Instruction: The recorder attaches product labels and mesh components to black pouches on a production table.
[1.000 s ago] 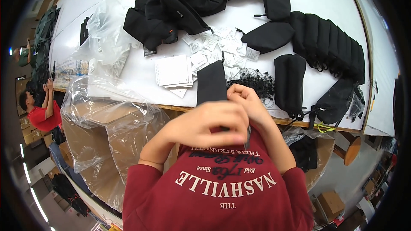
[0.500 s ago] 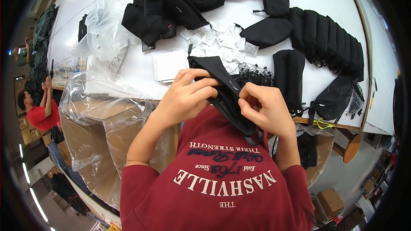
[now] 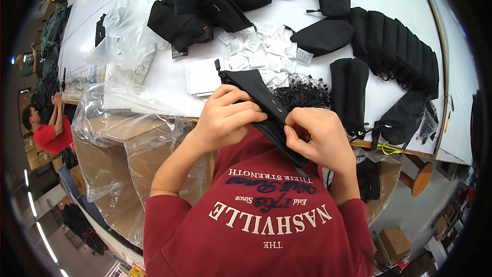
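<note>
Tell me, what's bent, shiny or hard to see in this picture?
Head view: the white table has a bowed right edge, and the picture's corners go black; head view: bright glints streak the clear plastic; head view: left hand and right hand look fairly crisp, but the black pouch they hold is dark, its folds faint.

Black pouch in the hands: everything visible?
The black pouch is long, narrow, fabric-looking, with a small pale mark and a dark tab at its far corner. It slants down rightward from over the white table to the maroon shirt. The left hand grips its left side; the right hand pinches its right edge.
</note>
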`<state>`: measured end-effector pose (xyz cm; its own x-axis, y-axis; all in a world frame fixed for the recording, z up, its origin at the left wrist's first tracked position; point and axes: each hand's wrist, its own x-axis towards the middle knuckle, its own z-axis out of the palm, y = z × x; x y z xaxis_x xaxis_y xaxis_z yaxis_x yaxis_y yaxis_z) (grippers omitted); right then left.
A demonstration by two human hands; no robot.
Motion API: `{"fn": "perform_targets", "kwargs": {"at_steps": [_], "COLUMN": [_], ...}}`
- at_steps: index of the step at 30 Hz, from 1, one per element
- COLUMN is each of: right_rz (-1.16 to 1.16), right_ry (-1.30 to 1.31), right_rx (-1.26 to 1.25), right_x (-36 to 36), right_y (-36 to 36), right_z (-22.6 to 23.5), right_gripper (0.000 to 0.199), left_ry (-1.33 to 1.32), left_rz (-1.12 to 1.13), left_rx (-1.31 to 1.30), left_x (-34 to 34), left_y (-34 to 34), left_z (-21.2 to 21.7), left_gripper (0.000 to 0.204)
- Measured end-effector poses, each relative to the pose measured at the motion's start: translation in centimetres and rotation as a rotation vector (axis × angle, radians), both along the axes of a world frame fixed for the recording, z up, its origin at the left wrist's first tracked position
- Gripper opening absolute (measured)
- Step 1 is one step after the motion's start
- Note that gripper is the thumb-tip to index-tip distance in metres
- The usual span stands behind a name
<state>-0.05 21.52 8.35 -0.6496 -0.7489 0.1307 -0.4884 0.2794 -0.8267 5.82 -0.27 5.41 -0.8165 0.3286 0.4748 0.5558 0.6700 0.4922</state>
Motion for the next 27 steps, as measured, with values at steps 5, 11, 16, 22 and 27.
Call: {"fn": "perform_targets", "kwargs": {"at_steps": [5, 11, 16, 22, 27], "right_rz": [-0.004, -0.093, -0.046, -0.039, -0.019], "right_ry": [0.064, 0.225, 0.295, 0.279, 0.302], "right_rx": [-0.007, 0.039, -0.001, -0.012, -0.025], "right_x": [-0.1, -0.5, 0.1, 0.5, 0.5], "right_y": [-0.1, 0.1, -0.6, -1.0, -1.3], "right_z": [0.2, -0.1, -0.1, -0.4, -0.8], "right_gripper": [0.014, 0.015, 0.015, 0.016, 0.016], "left_ry": [-0.017, -0.12, -0.168, -0.102, -0.11], "left_rz": [-0.014, 0.003, 0.064, 0.041, 0.05], "left_rx": [0.009, 0.003, 0.014, -0.012, -0.004], "left_x": [0.1, 0.6, 0.5, 0.5, 0.4], "left_y": [0.0, 0.0, 0.2, -0.2, -0.2], "left_z": [0.1, 0.3, 0.1, -0.5, -0.5], "left_gripper": [0.027, 0.025, 0.026, 0.026, 0.026]}}
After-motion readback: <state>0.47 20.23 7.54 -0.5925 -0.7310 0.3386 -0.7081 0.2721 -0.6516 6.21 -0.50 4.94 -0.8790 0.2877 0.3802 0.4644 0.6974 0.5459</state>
